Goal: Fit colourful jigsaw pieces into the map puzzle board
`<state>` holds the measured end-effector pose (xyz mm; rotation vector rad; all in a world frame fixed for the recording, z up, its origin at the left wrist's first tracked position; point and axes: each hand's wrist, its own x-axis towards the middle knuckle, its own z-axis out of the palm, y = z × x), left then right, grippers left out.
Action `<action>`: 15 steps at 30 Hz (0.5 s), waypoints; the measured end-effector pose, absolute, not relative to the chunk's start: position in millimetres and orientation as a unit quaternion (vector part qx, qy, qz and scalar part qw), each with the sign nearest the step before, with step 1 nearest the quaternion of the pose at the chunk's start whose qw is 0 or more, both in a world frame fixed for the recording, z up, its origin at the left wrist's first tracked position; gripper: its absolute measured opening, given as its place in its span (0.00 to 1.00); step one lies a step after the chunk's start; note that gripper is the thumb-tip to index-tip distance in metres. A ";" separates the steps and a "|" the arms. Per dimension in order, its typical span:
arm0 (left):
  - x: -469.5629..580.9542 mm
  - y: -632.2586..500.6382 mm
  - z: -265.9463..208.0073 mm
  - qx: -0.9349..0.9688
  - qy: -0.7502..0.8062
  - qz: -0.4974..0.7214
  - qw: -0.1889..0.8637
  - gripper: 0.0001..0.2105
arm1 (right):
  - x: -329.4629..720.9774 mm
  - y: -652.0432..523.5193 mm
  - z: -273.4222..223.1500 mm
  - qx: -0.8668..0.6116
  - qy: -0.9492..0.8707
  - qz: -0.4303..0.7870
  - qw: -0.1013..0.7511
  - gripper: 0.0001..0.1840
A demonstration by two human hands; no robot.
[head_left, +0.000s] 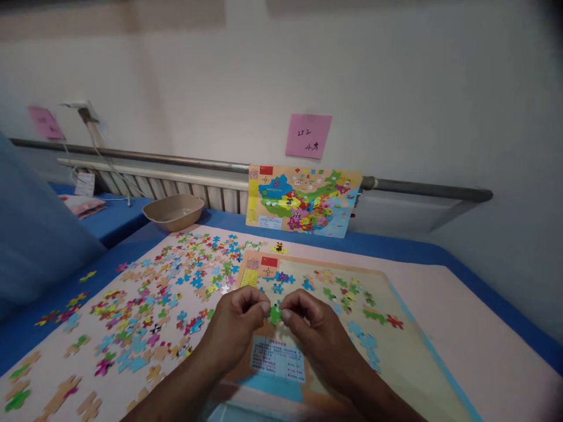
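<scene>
Between my two hands is a green jigsaw puzzle piece, just above the puzzle board. My left hand pinches its left side between thumb and fingers. From the other side, my right hand grips it the same way. Beneath lies the board with an orange border, a red flag and a block of printed text. Several joined pieces and loose clusters rest on its pale middle, among them a blue cluster and a red piece. My hands hide part of the board.
Many loose puzzle pieces spread over the pink sheet to the left. A beige basin stands at the back. A printed map picture leans against the rail and radiator. A pink note is on the wall.
</scene>
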<state>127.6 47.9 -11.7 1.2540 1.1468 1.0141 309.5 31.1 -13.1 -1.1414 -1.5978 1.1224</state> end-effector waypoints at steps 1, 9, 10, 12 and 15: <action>127.9 48.5 -12.9 0.521 0.482 0.432 0.556 0.11 | 309.4 31.3 -13.6 -0.456 -0.638 0.449 0.429 0.06; 127.5 50.9 -14.9 0.517 0.480 0.425 0.567 0.11 | 309.2 34.1 -24.5 -0.453 -0.625 0.471 0.427 0.05; 127.0 51.1 -15.1 0.524 0.480 0.420 0.564 0.11 | 309.7 34.8 -25.1 -0.448 -0.624 0.480 0.424 0.04; 126.0 51.8 -16.5 0.532 0.483 0.415 0.558 0.10 | 310.8 35.7 -25.7 -0.440 -0.619 0.495 0.422 0.05; 125.5 52.7 -19.4 0.527 0.489 0.419 0.555 0.10 | 311.8 36.3 -26.4 -0.438 -0.617 0.499 0.422 0.07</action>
